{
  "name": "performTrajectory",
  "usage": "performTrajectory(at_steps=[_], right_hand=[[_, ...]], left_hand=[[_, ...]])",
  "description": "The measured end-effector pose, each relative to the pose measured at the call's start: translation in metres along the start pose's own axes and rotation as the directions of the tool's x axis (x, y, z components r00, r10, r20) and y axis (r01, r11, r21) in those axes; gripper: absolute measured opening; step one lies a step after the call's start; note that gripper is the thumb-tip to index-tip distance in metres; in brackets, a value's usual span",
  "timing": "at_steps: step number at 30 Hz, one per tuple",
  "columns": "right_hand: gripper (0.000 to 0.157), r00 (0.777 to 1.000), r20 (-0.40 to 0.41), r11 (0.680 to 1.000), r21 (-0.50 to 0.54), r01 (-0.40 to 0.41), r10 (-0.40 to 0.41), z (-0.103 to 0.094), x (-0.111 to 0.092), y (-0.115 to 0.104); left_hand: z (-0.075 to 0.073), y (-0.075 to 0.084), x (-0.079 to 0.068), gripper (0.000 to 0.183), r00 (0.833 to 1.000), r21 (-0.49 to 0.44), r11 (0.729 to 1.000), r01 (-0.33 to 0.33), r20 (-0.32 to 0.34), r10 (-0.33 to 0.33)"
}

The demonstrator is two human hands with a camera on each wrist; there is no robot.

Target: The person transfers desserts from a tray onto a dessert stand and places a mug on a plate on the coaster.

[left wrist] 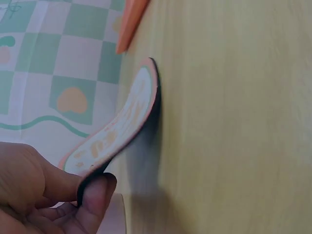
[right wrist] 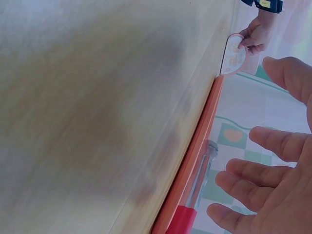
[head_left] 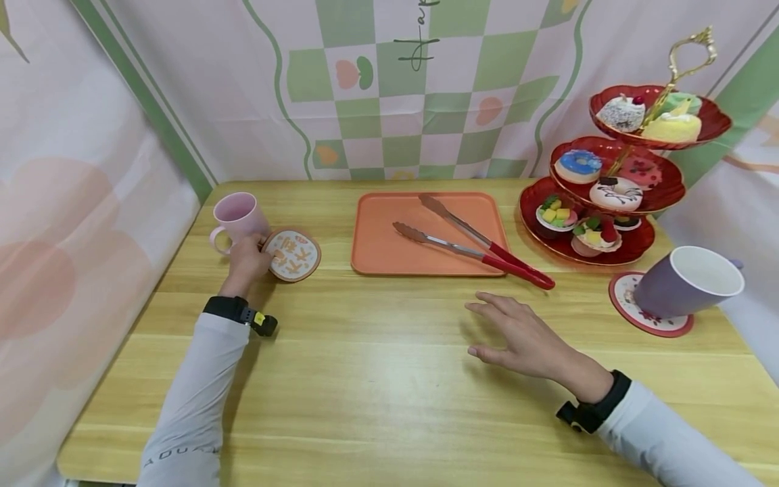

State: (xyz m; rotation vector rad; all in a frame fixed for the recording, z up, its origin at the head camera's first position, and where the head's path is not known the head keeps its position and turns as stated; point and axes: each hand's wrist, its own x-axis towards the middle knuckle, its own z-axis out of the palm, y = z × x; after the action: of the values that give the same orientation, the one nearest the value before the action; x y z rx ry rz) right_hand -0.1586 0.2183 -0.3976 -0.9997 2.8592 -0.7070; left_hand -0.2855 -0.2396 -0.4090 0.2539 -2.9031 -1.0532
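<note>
Between thumb and fingers, my left hand [head_left: 245, 262] pinches the edge of a round coaster [head_left: 295, 255] with orange lettering on white. In the left wrist view the coaster [left wrist: 122, 122] is tilted and bends slightly, its dark underside showing above the tabletop. A pink mug [head_left: 239, 213] stands just behind that hand, its handle towards the left. My right hand [head_left: 526, 341] hovers over the front right of the table with fingers spread and nothing in them. Beyond it lie red-handled tongs [head_left: 465, 251], resting across an orange tray [head_left: 382, 237].
At the back right stands a three-tier red stand [head_left: 646, 245] with cakes and doughnuts. In front of it a purple mug [head_left: 678, 287] sits on a pink-rimmed coaster [head_left: 625, 297]. A patterned cloth [head_left: 395, 88] hangs behind the wooden table [head_left: 365, 406].
</note>
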Motion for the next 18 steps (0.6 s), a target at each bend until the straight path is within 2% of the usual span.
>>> performTrajectory(at_steps=[7, 18], right_hand=[[0.064, 1.0, 0.006, 1.0, 0.017, -0.015, 0.015, 0.0, 0.0, 0.002], [0.064, 0.998, 0.024, 0.996, 0.069, -0.061, 0.059, 0.0, -0.002, 0.003]], left_hand=[[-0.005, 0.005, -0.003, 0.022, 1.0, -0.098, 0.995, -0.016, 0.009, 0.017], [-0.001, 0.017, -0.007, 0.014, 1.0, -0.145, 0.989, -0.02, 0.001, 0.02]])
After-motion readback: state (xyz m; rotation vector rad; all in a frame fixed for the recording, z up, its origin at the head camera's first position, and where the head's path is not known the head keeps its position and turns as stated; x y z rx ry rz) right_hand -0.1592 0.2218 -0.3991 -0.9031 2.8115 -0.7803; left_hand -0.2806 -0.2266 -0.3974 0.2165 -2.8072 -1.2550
